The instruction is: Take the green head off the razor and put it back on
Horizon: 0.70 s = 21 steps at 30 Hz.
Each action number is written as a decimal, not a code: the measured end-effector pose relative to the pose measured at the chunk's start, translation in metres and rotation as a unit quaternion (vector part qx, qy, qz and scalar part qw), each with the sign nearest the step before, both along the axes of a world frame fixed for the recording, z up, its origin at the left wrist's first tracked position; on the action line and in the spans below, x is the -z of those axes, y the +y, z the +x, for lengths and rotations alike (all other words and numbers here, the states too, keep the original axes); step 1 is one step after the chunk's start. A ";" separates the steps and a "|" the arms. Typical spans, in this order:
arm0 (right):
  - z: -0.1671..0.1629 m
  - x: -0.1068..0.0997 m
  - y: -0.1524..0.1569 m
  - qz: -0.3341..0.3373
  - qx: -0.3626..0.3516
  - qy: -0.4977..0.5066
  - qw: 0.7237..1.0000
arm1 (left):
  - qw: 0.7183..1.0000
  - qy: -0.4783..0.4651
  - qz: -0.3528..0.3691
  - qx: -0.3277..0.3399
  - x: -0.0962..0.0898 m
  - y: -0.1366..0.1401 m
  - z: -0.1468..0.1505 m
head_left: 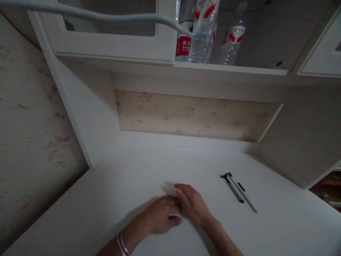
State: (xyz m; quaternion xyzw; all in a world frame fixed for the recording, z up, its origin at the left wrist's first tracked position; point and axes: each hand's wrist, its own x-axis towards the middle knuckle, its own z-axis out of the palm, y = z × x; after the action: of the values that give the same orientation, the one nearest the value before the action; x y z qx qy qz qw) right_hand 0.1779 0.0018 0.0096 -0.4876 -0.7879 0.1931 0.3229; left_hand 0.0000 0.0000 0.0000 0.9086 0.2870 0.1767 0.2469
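Observation:
My left hand (163,215), with silver bangles (122,243) on its wrist, lies on the white desk (138,167) with its thumb apart from its fingers. My right hand (194,204) rests beside it, and its stretched fingers meet the left fingertips, which they partly hide. Neither hand shows anything held. Nearest to the right hand, off to its right, lie several slim pen-like things: a grey one with black ends (234,189) and a long pale pointed one (246,197). A dark green end (241,186) shows beneath the pale one.
Overhead, a cabinet shelf (239,70) holds clear plastic bottles (201,46) and a bottle with a red label (183,46). A pale cable (114,17) crosses the top. White side panels (90,117) and a back strip (186,138) bound the desk.

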 end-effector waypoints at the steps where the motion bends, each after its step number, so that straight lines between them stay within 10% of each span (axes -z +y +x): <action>1: 0.011 0.001 0.005 0.007 0.075 0.005 0.997 | 1.000 0.006 0.008 0.004 0.001 0.001 -0.001; 9: 0.109 0.016 0.028 0.032 0.460 -0.235 0.856 | 1.000 0.026 -0.001 0.008 0.004 0.003 -0.005; 21: 0.132 0.023 0.024 -0.075 0.445 -0.274 0.849 | 1.000 0.025 -0.003 0.009 0.004 0.003 -0.005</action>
State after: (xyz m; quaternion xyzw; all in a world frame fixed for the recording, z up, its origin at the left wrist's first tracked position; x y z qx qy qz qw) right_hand 0.3102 0.0255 -0.0131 -0.8419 -0.5260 -0.0538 0.1080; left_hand -0.0047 0.0027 -0.0040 0.9143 0.2855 0.1512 0.2443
